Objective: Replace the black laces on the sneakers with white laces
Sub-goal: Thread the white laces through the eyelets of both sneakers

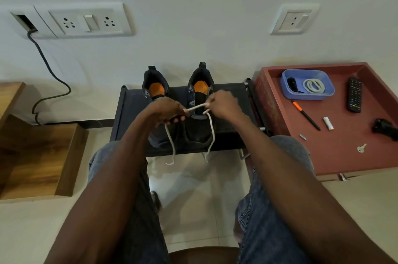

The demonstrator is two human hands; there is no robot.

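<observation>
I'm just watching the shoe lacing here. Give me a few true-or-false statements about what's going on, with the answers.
1. Both hands, left hand and right hand, hold the white lace. True.
2. The lace is being worked at the right sneaker. True.
3. The left sneaker lies tipped on its side. False: it stands upright on the black rack.
4. The remote lies inside the blue box. False: it lies beside the box, on the red tray.
5. A key lies on the red tray. True.
</observation>
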